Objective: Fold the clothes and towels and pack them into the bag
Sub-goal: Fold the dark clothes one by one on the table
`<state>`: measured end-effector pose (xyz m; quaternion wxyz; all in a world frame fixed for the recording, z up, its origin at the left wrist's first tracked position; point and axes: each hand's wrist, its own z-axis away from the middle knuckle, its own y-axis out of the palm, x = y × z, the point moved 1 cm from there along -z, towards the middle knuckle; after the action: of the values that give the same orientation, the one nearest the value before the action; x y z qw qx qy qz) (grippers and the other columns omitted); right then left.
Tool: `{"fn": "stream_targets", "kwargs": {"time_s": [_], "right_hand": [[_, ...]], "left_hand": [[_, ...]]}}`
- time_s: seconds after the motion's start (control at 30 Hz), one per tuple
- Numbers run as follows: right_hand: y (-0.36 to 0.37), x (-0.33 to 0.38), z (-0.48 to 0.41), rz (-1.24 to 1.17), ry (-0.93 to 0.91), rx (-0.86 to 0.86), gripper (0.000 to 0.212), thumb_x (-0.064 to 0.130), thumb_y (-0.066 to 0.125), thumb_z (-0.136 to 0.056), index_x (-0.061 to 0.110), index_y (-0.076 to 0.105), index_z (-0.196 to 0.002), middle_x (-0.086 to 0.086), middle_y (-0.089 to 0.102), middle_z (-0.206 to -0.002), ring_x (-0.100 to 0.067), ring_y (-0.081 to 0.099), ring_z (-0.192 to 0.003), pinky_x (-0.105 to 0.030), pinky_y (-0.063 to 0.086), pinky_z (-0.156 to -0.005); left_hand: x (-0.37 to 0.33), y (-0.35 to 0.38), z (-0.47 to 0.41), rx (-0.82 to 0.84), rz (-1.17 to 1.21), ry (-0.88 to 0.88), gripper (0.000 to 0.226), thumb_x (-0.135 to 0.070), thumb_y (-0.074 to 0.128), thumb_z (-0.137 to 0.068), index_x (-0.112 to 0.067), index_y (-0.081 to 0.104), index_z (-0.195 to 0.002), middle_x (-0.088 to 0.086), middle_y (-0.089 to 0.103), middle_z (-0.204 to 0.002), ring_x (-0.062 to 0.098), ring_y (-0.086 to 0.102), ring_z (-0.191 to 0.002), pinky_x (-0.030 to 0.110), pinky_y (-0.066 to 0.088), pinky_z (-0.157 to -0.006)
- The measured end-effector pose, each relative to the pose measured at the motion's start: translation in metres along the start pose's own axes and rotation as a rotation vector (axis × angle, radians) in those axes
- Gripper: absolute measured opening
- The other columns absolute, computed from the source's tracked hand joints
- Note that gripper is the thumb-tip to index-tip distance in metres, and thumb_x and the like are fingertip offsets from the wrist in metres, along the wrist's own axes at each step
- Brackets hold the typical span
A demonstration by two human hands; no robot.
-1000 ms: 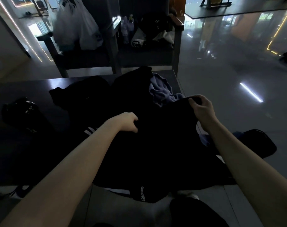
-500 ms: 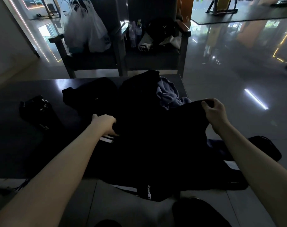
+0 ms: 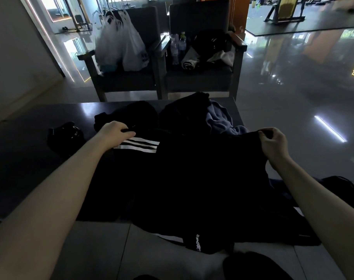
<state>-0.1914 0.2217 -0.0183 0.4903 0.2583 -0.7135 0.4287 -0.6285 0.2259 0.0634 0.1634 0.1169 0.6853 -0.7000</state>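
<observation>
Careful: your left hand (image 3: pixel 116 134) and right hand (image 3: pixel 273 146) each grip a top corner of the garment (image 3: pixel 192 178), spread on the table (image 3: pixel 30 158) with its hem hanging off the near edge. Slacken either grip and that weight could drag it floorward.

The garment (image 3: pixel 192 178) spread over the table's near edge is black, with 3 white stripes (image 3: pixel 139 145) toward its left side and white lettering (image 3: pixel 198 242) on the hanging hem. A pale lavender towel (image 3: pixel 218 118) lies near the far right corner of the glossy black table (image 3: pixel 30 158). The bags (image 3: pixel 119 47) beyond the far edge are white.
</observation>
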Motion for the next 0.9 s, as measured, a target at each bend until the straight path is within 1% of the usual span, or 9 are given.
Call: {"fn": "stream_targets", "kwargs": {"time_s": [0.17, 0.23, 0.3, 0.37, 0.43, 0.5, 0.6, 0.7, 0.9], "right_hand": [[0.016, 0.004, -0.009, 0.016, -0.026, -0.014, 0.017, 0.012, 0.058, -0.089, 0.004, 0.065, -0.103, -0.014, 0.066, -0.102, -0.023, 0.060, -0.092, -0.031, 0.048, -0.080], [0.023, 0.005, -0.013, 0.039, -0.032, -0.019, 0.017, 0.012, 0.058, -0.089, 0.003, 0.065, -0.103, -0.015, 0.066, -0.102, -0.024, 0.060, -0.093, -0.030, 0.046, -0.078], [0.030, 0.003, -0.015, 0.098, -0.031, -0.013, 0.018, 0.012, 0.058, -0.090, 0.002, 0.064, -0.104, -0.015, 0.066, -0.102, -0.025, 0.059, -0.094, -0.025, 0.039, -0.075], [0.037, -0.004, -0.017, 0.137, -0.017, -0.004, 0.020, 0.013, 0.059, -0.089, 0.001, 0.064, -0.104, -0.017, 0.066, -0.104, -0.028, 0.060, -0.098, -0.023, 0.037, -0.076], [0.041, -0.011, -0.016, 0.161, -0.008, 0.011, 0.021, 0.013, 0.059, -0.089, 0.001, 0.064, -0.106, -0.019, 0.066, -0.106, -0.030, 0.060, -0.100, -0.024, 0.037, -0.077], [0.042, -0.017, -0.014, 0.169, 0.005, 0.029, 0.024, 0.016, 0.060, -0.090, 0.001, 0.062, -0.108, -0.018, 0.064, -0.107, -0.030, 0.060, -0.100, -0.025, 0.038, -0.077], [0.040, -0.020, -0.011, 0.158, 0.037, 0.034, 0.031, 0.019, 0.063, -0.088, 0.001, 0.058, -0.112, -0.015, 0.062, -0.107, -0.027, 0.058, -0.100, -0.025, 0.037, -0.076], [0.037, -0.021, -0.010, 0.158, 0.037, 0.026, 0.030, 0.015, 0.064, -0.086, 0.001, 0.059, -0.112, -0.017, 0.063, -0.109, -0.030, 0.059, -0.102, -0.025, 0.038, -0.077], [0.030, -0.015, -0.009, 0.143, -0.024, -0.036, 0.021, 0.008, 0.058, -0.089, 0.000, 0.058, -0.108, -0.019, 0.063, -0.106, -0.025, 0.057, -0.093, -0.022, 0.035, -0.072]], "left_hand": [[0.004, -0.002, -0.023, -0.161, 0.066, -0.094, 0.033, -0.036, 0.056, -0.093, -0.011, 0.061, -0.072, 0.004, 0.055, -0.071, 0.022, 0.054, -0.078, 0.029, 0.035, -0.068], [0.007, 0.004, -0.031, -0.208, 0.078, -0.165, 0.037, -0.038, 0.053, -0.095, -0.008, 0.060, -0.074, 0.006, 0.055, -0.068, 0.026, 0.056, -0.077, 0.030, 0.036, -0.067], [0.011, 0.017, -0.037, -0.201, 0.068, -0.227, 0.037, -0.038, 0.048, -0.097, -0.005, 0.064, -0.090, 0.012, 0.061, -0.082, 0.029, 0.059, -0.084, 0.032, 0.041, -0.069], [0.015, 0.036, -0.040, -0.110, 0.050, -0.247, 0.036, -0.039, 0.046, -0.098, -0.007, 0.061, -0.108, 0.016, 0.062, -0.107, 0.030, 0.058, -0.094, 0.033, 0.044, -0.077], [0.021, 0.056, -0.039, -0.045, 0.037, -0.260, 0.049, -0.045, 0.046, -0.096, -0.008, 0.050, -0.128, 0.017, 0.051, -0.129, 0.033, 0.053, -0.112, 0.037, 0.044, -0.091], [0.027, 0.068, -0.035, -0.064, 0.024, -0.271, 0.063, -0.056, 0.047, -0.091, -0.013, 0.042, -0.136, 0.014, 0.042, -0.138, 0.034, 0.046, -0.122, 0.047, 0.041, -0.100], [0.032, 0.074, -0.027, -0.083, -0.034, -0.133, 0.066, -0.062, 0.056, -0.082, -0.021, 0.047, -0.134, 0.005, 0.046, -0.134, 0.028, 0.047, -0.122, 0.049, 0.039, -0.101], [0.036, 0.079, -0.025, 0.087, -0.148, -0.013, 0.065, -0.058, 0.063, -0.080, -0.024, 0.048, -0.134, -0.001, 0.050, -0.133, 0.024, 0.048, -0.121, 0.048, 0.038, -0.102], [0.038, 0.098, -0.026, 0.157, -0.069, -0.074, 0.045, -0.044, 0.067, -0.084, -0.021, 0.057, -0.121, 0.001, 0.062, -0.111, 0.024, 0.058, -0.106, 0.043, 0.045, -0.097]]}}
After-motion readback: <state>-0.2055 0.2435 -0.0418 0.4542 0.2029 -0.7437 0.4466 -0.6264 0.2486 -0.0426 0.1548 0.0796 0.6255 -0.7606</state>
